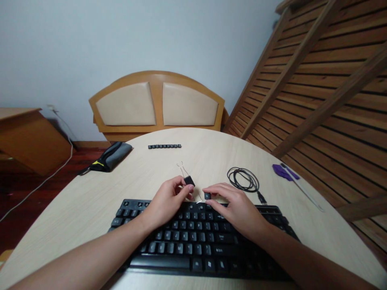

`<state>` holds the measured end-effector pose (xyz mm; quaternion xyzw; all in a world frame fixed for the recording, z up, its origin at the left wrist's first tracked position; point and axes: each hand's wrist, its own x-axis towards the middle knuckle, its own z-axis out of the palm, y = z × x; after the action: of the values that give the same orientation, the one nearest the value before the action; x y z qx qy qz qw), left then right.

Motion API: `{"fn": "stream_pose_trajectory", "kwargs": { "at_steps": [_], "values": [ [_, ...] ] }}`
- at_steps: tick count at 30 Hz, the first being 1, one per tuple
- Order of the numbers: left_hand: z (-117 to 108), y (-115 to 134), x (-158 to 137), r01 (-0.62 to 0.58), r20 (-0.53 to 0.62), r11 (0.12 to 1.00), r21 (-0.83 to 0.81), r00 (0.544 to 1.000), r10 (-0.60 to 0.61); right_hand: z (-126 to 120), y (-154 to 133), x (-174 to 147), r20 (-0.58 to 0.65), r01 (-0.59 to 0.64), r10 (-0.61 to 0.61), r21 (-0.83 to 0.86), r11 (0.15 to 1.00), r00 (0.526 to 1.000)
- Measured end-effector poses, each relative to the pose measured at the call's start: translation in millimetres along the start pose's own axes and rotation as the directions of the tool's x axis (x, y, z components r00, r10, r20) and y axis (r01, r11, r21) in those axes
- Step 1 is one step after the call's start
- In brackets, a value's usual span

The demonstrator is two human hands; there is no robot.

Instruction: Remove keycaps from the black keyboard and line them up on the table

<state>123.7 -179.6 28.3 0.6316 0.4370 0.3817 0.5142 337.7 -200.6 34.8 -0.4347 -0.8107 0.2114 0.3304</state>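
Note:
A black keyboard (169, 262) lies on the table in front of me, both forearms reaching over it. My left hand (167, 199) is closed on a keycap puller (189, 181), which has a black grip and thin wire loops at both ends. One loop points away from me, the other down toward the keyboard's top row. Just right of it, my right hand (234, 201) pinches a small black keycap (207, 196) between thumb and fingers, above the keyboard's back edge. At the top left of the keyboard, some key positions (133, 204) show no caps.
Beyond the hands, a row of several black keycaps (165, 146) lies on the round table (205, 147). A coiled cable (243, 179) is at right, then a purple cloth (281, 172) and a thin brush (299, 185). At left rests a folded grey-black cloth item (116, 157).

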Motion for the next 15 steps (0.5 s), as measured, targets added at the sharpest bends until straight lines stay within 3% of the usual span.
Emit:
{"fn": "stream_pose_trajectory", "kwargs": {
  "at_steps": [5,15],
  "values": [
    [0,1,0,-0.017,-0.012,0.999,0.048,1.0,0.017,-1,-2,3,0.001,-0.003,0.003,0.029,1.0,1.0],
    [1,0,1,-0.02,-0.005,0.994,0.103,1.0,0.021,-6,9,28,-0.026,-0.19,0.189,-0.12,0.974,0.982]
  ]
}}
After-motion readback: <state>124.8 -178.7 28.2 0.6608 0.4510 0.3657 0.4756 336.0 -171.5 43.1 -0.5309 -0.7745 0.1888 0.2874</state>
